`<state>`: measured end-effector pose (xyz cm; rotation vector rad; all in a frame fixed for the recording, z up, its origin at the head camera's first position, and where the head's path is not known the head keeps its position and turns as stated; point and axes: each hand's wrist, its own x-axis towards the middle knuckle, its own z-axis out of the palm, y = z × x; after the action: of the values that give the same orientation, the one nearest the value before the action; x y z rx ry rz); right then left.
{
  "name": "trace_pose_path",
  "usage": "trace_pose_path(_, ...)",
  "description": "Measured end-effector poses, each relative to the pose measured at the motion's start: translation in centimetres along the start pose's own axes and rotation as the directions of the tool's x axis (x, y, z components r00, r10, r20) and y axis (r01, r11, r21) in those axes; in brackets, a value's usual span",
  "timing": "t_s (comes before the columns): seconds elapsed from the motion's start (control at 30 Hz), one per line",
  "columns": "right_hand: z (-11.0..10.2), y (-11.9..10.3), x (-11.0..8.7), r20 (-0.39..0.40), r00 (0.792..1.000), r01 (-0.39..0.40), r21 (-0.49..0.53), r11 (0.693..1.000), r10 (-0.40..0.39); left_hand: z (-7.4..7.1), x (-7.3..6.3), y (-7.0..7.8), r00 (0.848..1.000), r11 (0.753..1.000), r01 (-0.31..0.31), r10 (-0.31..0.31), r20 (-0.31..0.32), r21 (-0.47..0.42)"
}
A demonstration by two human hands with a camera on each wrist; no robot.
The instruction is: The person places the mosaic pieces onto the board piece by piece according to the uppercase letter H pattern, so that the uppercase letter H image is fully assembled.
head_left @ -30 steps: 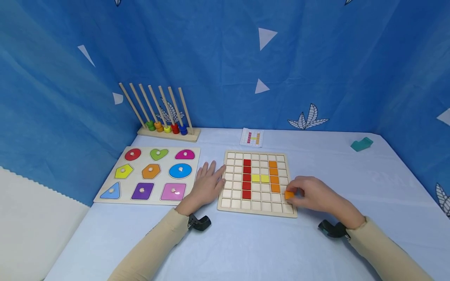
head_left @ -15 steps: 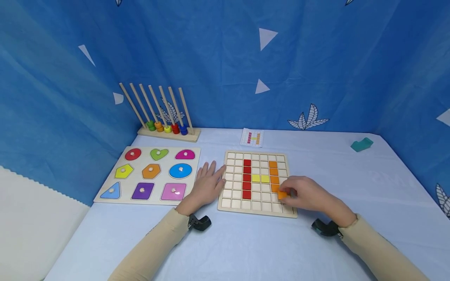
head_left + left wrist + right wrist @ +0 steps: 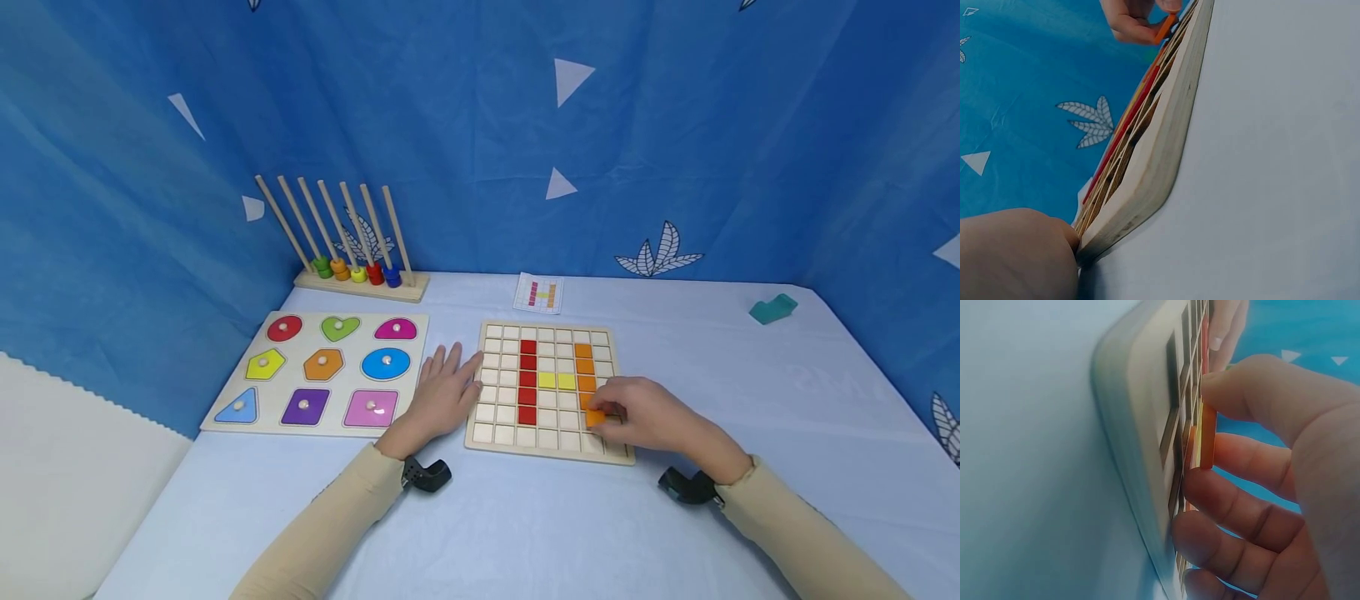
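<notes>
Between thumb and fingers my right hand (image 3: 648, 414) pinches an orange square tile (image 3: 1208, 437), held tilted just over the wooden grid board (image 3: 510, 444). The tile is just below a column of orange tiles (image 3: 584, 367) set in the board. A red column (image 3: 528, 383) of tiles lies further left, and two yellow tiles (image 3: 557, 381) sit between the columns. At the board's left edge my left hand (image 3: 438, 396) rests with fingers spread, its fingertips touching or very near the frame. In the left wrist view the orange tile stands edge-on above the board.
Behind the board lies a small pattern card (image 3: 537, 294). A knobbed shape puzzle (image 3: 341, 403) is at the left, with a wooden peg stand (image 3: 360, 287) behind it. A teal object (image 3: 772, 309) lies far right. Blue cloth (image 3: 480, 150) hangs behind the table.
My right hand has moved left with the orange tile, from the board's right edge to just below the orange column. The left hand stays in place.
</notes>
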<state>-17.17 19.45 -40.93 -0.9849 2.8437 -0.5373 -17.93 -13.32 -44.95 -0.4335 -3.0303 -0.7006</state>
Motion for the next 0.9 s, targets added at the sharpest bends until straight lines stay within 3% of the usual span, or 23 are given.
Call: trace_pose_path(0.9,0.45,-0.1,0.14,-0.009,1.0,-0.02,0.03,0.999,0.02,-0.08,-0.01,0.01,1.0,1.0,-0.004,0.004,0.005,-0.001)
